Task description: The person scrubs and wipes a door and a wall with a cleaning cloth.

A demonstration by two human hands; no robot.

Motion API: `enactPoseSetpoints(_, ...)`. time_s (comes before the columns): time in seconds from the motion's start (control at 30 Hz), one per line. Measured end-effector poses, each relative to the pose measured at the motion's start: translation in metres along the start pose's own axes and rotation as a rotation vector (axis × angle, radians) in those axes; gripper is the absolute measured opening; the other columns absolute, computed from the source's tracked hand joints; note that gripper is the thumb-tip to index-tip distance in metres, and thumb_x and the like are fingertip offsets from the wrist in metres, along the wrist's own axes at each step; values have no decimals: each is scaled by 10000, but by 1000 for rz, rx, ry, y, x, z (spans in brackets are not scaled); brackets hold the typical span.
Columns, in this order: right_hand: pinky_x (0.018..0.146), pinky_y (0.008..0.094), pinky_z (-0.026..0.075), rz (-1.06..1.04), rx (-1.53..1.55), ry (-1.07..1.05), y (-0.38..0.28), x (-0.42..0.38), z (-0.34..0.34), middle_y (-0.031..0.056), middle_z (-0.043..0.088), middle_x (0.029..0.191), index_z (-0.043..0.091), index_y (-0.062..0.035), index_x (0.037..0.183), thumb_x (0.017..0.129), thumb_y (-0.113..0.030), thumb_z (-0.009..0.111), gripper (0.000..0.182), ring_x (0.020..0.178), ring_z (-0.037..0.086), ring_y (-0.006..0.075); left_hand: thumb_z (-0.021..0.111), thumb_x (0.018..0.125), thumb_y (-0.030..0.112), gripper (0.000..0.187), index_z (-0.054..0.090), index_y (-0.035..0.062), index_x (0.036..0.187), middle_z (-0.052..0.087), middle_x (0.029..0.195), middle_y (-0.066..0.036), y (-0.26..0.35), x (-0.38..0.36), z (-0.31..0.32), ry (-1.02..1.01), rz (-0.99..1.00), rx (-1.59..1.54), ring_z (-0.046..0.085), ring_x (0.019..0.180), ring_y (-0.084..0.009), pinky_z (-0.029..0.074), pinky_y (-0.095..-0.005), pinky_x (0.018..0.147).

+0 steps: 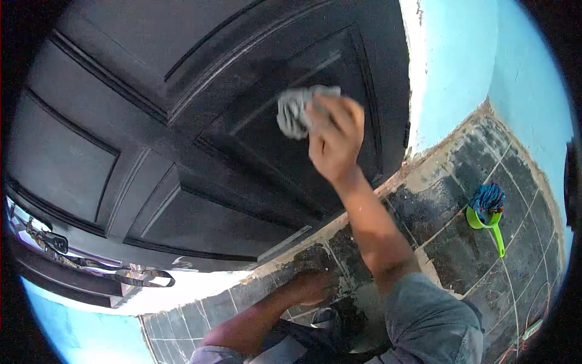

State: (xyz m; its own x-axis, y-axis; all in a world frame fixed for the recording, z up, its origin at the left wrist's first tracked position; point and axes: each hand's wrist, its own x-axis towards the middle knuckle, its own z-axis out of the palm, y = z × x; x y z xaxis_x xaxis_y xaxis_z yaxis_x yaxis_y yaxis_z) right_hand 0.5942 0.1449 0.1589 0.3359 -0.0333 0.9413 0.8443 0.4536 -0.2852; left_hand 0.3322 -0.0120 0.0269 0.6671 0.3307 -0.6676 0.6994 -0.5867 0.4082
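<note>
My right hand grips a crumpled grey cloth against or just over a recessed panel of the dark door. Its fingers are bent round the cloth's right side, and the hand is slightly blurred. Low in the view, my left hand hangs over the dark floor tiles near my knee, away from the door. Shadow hides its fingers, so whether it holds anything does not show.
A green dipper with a blue patterned cloth in it sits on the tiled floor at right. Light blue walls border the door. A cable lies at lower right. Straps hang at far left.
</note>
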Motion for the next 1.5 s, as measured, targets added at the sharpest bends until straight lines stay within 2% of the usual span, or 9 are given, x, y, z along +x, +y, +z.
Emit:
enactPoseSetpoints(0.2,900,468,498,48,28,-25,-2,-81,-4,134,677,1225,759,-164,1137,786,14,699,398,1065,616,348,567,1029,407,581,496,30,1465,642,1296,-295,5,-3,-23,-68,-29,32,629,1218,-447,501,-545,1049)
enactPoseSetpoints(0.3,909,483,493,97,-2,-205,6,-186,-29,121,670,1259,756,-163,1096,786,-11,693,351,1090,597,360,688,927,213,600,519,95,1491,607,1391,-276,39,-14,-49,-38,-20,42,594,1279,-440,455,-525,1108)
enactPoseSetpoints(0.57,1000,437,467,9,-30,17,-5,12,16,51,660,1303,776,-256,1149,730,-31,710,480,1188,563,335,613,974,224,544,519,116,1499,578,1439,-267,2,0,-15,-59,31,-28,571,1318,-430,444,-516,1133)
enactPoseSetpoints(0.73,1009,470,463,76,-111,210,28,-48,2,150,650,1291,732,-189,1243,941,-40,651,347,1174,609,370,570,1019,409,560,509,109,1488,610,1396,-263,-20,3,-12,-52,20,124,624,1243,-437,497,-524,1056)
enactPoseSetpoints(0.8,1037,499,457,320,-264,124,49,-140,-29,238,608,1341,663,-75,1342,976,-25,579,379,1198,592,427,570,1013,412,569,508,98,1484,617,1380,-273,-11,3,-15,-27,-8,132,626,1238,-442,501,-527,1047)
enactPoseSetpoints(0.87,1117,479,407,1096,-160,211,56,-221,-34,251,582,1361,632,23,1333,982,-40,561,364,1288,547,413,591,1015,395,533,544,126,1473,606,1402,-266,-3,3,-18,-66,-55,-1,584,1293,-441,461,-510,1112)
enactPoseSetpoints(1.2,964,533,447,349,-269,191,15,-5,9,230,601,1303,697,-8,1219,976,-241,687,337,1155,586,437,614,992,379,516,601,-4,1337,662,1236,-312,-26,8,-11,-129,-118,9,656,1136,-480,526,-543,998)
enactPoseSetpoints(1.33,778,550,519,468,-303,109,45,-135,-33,268,644,1221,711,10,932,936,-108,632,142,958,657,494,603,1005,376,509,585,-2,1345,654,1242,-309,-11,5,-23,-105,-43,42,651,1156,-459,513,-539,1017)
enactPoseSetpoints(1.5,1029,518,438,887,-371,164,39,-180,-24,296,603,1300,731,73,1045,995,-174,664,261,1180,572,472,596,1010,380,522,569,34,1399,647,1274,-297,6,8,-22,-4,97,-99,635,1198,-430,494,-520,1051)
